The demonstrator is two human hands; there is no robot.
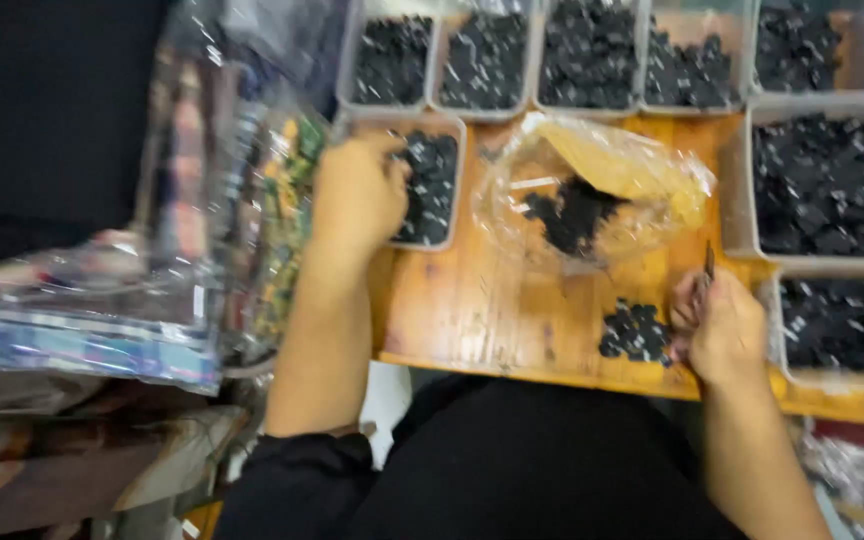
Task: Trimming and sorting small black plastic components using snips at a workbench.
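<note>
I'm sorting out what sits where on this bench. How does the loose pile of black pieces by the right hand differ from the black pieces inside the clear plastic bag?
The loose pile lies bare on the wooden table, near its front edge, touching the right hand. The bagged pieces sit farther back inside a crumpled clear bag, with no hand on them. The bagged heap looks somewhat larger. Both are small black pieces, too blurred to identify.

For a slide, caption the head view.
Left hand reaches into a tray of small black parts; right hand holds a thin tool beside a loose pile.

A small sorting or assembly workshop. Clear plastic bins (592, 60) of small black parts line the far edge of a wooden worktable (472, 310). Left of the worktable, bagged goods (182, 250) pile up.
</note>
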